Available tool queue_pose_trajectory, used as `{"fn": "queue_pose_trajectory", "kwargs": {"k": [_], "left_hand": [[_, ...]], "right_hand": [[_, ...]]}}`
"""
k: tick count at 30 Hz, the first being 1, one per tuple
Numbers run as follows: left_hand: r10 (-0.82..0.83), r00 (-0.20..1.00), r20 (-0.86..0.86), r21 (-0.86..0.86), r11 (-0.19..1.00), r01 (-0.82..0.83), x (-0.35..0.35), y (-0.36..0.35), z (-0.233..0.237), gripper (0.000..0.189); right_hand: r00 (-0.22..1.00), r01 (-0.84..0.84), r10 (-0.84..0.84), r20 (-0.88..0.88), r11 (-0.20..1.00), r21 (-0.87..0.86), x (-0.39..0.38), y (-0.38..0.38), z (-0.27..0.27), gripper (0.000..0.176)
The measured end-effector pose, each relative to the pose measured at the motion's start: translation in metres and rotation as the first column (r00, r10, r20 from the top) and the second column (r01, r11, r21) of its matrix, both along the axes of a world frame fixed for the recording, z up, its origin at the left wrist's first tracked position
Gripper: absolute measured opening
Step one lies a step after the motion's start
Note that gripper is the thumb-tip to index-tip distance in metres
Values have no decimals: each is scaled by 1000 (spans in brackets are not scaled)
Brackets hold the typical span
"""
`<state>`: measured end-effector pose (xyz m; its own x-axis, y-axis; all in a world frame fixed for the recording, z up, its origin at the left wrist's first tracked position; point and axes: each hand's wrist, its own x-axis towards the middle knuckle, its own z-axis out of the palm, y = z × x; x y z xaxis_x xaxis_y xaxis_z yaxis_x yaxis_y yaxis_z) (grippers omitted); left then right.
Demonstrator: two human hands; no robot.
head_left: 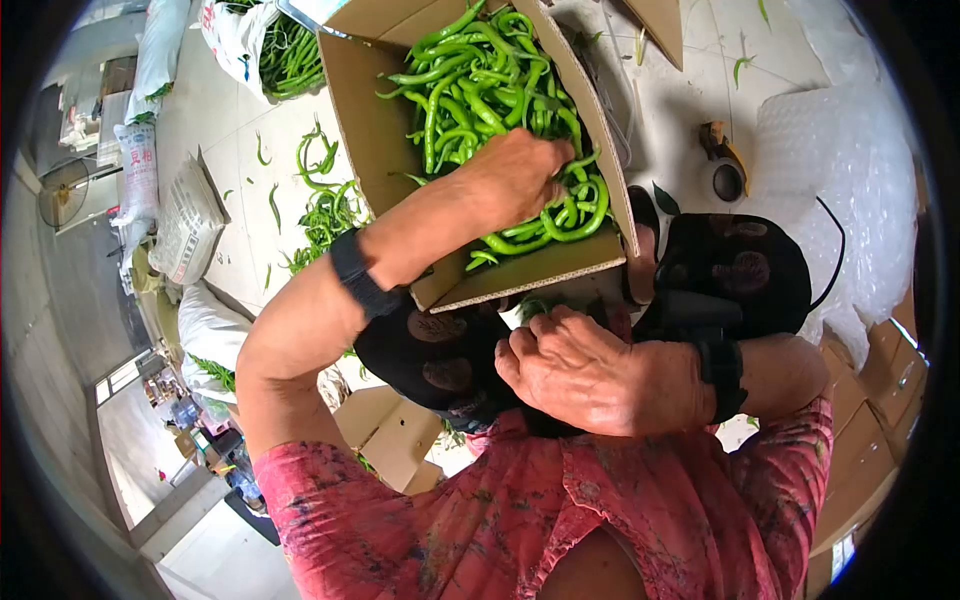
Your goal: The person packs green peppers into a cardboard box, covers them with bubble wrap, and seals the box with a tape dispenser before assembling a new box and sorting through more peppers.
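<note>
Long, curled green chili peppers (480,85) fill much of an open cardboard box (530,277) in front of my body. My left hand (515,175) reaches into it from the left, fingers curled down among the peppers at the near right side. Peppers show around those fingertips; how many are gripped is hidden. Closer to me, just outside the box's near edge, my right hand (590,375) hangs over my lap with its fingers folded in. Something dark green peeks out beyond its thumb side, too covered to name.
A white sack (235,45) of green peppers stands beyond the box to the left. Loose peppers (325,220) lie on the floor left of the box. A tape dispenser (725,165) and bubble wrap (830,170) are at right, with stacked cartons (860,420) below.
</note>
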<state>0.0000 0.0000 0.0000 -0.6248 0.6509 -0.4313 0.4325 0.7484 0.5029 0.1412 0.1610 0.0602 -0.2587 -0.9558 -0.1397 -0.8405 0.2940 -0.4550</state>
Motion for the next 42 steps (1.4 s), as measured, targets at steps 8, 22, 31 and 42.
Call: {"fn": "queue_pose_trajectory", "kwargs": {"k": [8, 22, 31, 42], "left_hand": [[-22, 989, -146, -38, 999, 16, 5, 21, -20, 12], [0, 1000, -8, -153, 988, -1, 18, -1, 40, 32], [17, 928, -373, 83, 996, 15, 3, 4, -22, 64], [-334, 817, -469, -232, 940, 251, -19, 7, -19, 34]], "right_hand": [[955, 136, -220, -199, 920, -367, 10, 6, -27, 30], [982, 79, -100, -157, 988, -136, 1, 2, -1, 27], [967, 113, -162, -197, 965, -238, 14, 5, -19, 34], [972, 110, -154, -180, 967, -231, 15, 3, -16, 28]]}}
